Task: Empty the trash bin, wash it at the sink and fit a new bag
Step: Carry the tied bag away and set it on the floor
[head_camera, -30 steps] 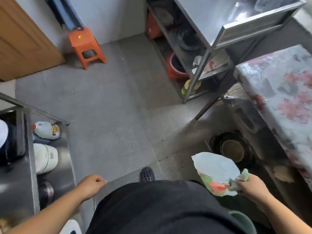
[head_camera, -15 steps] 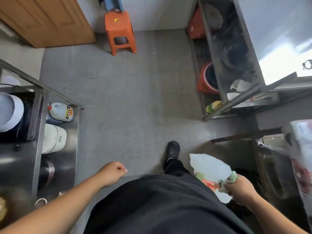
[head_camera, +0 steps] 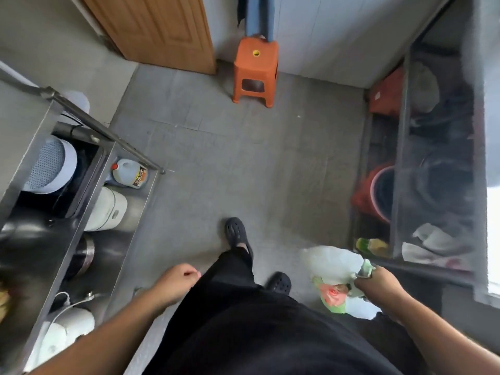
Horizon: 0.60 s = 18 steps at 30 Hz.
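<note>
My right hand is shut on the gathered neck of a pale trash bag that hangs at my right side, low right in the head view. Through the thin plastic I see pink and green rubbish inside it. My left hand swings free at my left hip, its fingers curled into a loose fist with nothing in it. No trash bin is in view. My black clogs stand on the grey floor.
An orange plastic stool stands by the far wall beside a wooden door. On the left is a steel counter with a jug and pots below. A steel shelf rack with a red basin lines the right.
I have turned and walked toward the stool and the door, which are now closer. The bag stays in my right hand. The flowered table and the floor pot have left the view.
</note>
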Tool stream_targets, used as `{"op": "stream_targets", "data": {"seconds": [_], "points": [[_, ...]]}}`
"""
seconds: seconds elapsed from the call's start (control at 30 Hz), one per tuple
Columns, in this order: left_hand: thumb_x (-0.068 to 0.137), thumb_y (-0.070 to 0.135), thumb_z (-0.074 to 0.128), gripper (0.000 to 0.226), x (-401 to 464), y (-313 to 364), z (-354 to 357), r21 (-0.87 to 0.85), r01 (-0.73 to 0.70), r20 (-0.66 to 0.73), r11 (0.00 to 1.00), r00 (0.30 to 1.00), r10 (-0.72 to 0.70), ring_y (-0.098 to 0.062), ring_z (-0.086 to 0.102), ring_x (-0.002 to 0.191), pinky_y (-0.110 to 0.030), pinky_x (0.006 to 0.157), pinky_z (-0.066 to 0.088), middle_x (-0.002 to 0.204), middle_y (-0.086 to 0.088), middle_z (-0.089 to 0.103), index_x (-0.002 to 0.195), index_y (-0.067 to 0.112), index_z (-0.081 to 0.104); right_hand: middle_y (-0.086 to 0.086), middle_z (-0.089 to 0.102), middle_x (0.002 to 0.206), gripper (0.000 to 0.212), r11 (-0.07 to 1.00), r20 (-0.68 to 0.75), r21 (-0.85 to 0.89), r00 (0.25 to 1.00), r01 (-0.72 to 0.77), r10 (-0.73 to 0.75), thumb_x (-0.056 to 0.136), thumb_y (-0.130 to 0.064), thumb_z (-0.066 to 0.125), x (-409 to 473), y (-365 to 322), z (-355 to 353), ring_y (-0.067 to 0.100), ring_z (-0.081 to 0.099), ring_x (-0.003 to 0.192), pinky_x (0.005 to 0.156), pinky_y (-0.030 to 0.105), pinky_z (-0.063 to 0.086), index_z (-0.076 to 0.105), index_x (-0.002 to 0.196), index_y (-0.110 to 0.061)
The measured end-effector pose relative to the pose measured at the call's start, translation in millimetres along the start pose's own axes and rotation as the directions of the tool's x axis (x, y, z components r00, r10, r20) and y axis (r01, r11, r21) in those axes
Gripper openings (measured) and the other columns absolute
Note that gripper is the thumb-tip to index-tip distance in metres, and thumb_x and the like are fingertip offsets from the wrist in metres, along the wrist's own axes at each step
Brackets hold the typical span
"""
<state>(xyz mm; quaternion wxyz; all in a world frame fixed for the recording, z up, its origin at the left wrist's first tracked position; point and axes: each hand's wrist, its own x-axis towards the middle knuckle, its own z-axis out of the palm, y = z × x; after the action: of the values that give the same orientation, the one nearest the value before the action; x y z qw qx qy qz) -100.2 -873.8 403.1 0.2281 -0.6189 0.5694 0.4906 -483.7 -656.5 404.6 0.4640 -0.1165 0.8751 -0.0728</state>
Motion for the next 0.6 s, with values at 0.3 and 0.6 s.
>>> {"op": "stream_targets", "data": {"seconds": [0.3, 0.6], "points": [[0.093, 0.024, 0.054, 0.032, 87, 44, -118, 0.25, -0.108, 0.13, 0.962, 0.988, 0.077, -0.018, 0.04, 0.063, -0.032, 0.059, 0.025, 0.069, -0.009, 0.042, 0.064, 0.014, 0.044, 0.004, 0.063, 0.064, 0.017, 0.998, -0.106, -0.041, 0.993, 0.044, -0.048, 0.081, -0.009, 0.065, 60, -177, -47, 0.021, 0.059, 0.058, 0.053, 0.028, 0.045, 0.058, 0.068, -0.017], [0.096, 0.03, 0.057, 0.02, 159, 153, -263, -0.145, -0.096, -0.148, 0.985, 0.986, 0.074, -0.019, 0.059, 0.076, -0.027, 0.064, 0.04, 0.083, -0.002, 0.066, 0.094, 0.015, 0.069, 0.009, 0.068, 0.068, 0.007, 0.965, -0.138, -0.253, 0.984, 0.072, -0.11, 0.078, -0.01, 0.062, 118, -299, -74, 0.032, 0.063, 0.069, 0.06, 0.034, 0.045, 0.061, 0.072, -0.013]]}}
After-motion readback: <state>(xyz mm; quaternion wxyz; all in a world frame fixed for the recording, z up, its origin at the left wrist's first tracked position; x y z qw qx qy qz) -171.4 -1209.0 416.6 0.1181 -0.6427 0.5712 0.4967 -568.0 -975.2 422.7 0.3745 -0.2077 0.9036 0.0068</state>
